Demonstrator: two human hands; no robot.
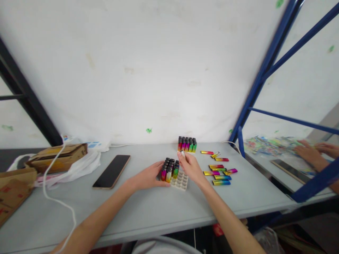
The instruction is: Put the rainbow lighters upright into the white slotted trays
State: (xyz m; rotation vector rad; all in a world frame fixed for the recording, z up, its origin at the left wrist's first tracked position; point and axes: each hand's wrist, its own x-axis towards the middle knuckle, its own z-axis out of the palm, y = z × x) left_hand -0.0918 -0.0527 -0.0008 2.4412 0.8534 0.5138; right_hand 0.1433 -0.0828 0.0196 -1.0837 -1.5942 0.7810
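Observation:
A pale tray with round holes (180,182) lies on the table, its left part filled with upright black-topped lighters (168,171) in shiny metallic colours. My left hand (150,176) grips the left side of this tray, fingers behind and thumb along the front. Above the bare holes on the right, my right hand (192,168) is closed in a pinch on a lighter (183,153); only its silvery end shows, the rest is hidden by the fingers. Several loose lighters (217,167) lie on their sides to the right of my right hand.
A second block of upright lighters (187,144) stands by the wall. At left lie a black-screened phone (112,171), a cardboard box (58,157), a plastic bag (91,163) and a white cable (53,197). Beyond the blue frame (254,84), another person's hands (312,153) are over small packets.

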